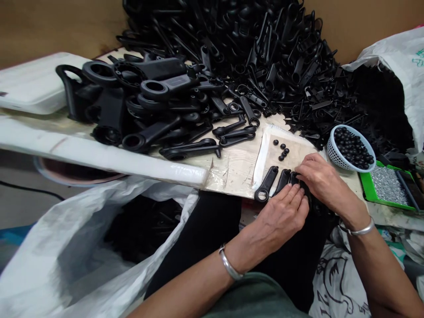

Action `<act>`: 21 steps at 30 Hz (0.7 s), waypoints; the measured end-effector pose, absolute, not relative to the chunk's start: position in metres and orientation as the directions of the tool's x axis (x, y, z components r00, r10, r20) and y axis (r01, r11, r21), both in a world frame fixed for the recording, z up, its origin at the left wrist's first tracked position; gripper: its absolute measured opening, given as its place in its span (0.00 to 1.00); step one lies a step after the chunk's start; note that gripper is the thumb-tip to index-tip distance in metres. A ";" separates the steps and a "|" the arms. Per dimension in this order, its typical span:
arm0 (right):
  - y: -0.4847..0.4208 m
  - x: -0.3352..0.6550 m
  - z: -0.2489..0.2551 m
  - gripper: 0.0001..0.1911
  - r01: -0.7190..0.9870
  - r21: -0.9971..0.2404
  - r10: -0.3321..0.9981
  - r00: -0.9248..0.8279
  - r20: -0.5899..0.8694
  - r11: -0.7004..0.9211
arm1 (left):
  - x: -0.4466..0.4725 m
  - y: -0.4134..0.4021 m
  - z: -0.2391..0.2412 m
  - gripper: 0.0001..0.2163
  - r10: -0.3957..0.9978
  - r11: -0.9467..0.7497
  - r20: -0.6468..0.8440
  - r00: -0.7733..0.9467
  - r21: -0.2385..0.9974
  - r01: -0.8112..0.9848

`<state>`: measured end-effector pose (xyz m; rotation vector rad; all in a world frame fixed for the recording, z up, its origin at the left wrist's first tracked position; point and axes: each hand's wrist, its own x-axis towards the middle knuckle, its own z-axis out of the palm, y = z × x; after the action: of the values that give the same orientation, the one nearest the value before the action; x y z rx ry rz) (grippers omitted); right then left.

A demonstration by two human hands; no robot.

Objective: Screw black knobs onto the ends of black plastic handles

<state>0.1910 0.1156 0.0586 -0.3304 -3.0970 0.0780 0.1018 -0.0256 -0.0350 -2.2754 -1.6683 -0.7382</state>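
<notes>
My left hand (285,212) and my right hand (319,176) meet at the near edge of the work board (232,170), fingers pressed together over a black plastic handle part (293,179) that they mostly hide. Two more black handle parts (266,183) lie side by side just left of my fingers, ring ends toward me. A few small black round caps (281,150) lie loose on the board just beyond my hands.
A big heap of black plastic handles (251,48) fills the back of the board. A white basket of black caps (351,148) and a green tray of small metal bits (387,185) sit at the right. White sacks stand at the lower left (82,247) and far right (397,57).
</notes>
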 end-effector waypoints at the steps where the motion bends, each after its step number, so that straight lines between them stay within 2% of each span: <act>1: 0.114 0.190 0.061 0.12 0.212 -0.051 0.212 -0.977 -0.006 0.976 | 0.102 -0.025 -0.036 0.17 0.827 -0.329 0.513 0.232 0.106 0.939; 7: 0.108 0.187 0.065 0.12 0.253 -0.015 0.251 -0.966 -0.059 0.967 | 0.102 -0.024 -0.035 0.17 0.824 -0.320 0.519 0.227 0.097 0.942; 14: 0.121 0.196 0.059 0.06 0.237 -0.094 0.241 -0.970 0.025 0.967 | 0.101 -0.024 -0.024 0.14 0.809 -0.294 0.552 0.202 0.083 0.952; 18: 0.134 0.191 0.067 0.16 0.300 -0.160 0.313 -0.948 0.062 0.940 | 0.104 -0.023 -0.026 0.13 0.787 -0.287 0.589 0.182 0.089 0.954; 21: 0.145 0.169 0.070 0.12 0.346 -0.143 0.364 -0.923 0.128 0.927 | 0.105 -0.021 -0.027 0.14 0.780 -0.299 0.599 0.183 0.099 0.949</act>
<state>0.1690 0.1446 0.0697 -0.5434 -2.9339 0.1761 0.1053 -0.0213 -0.0266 -2.1674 -1.6464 -0.8144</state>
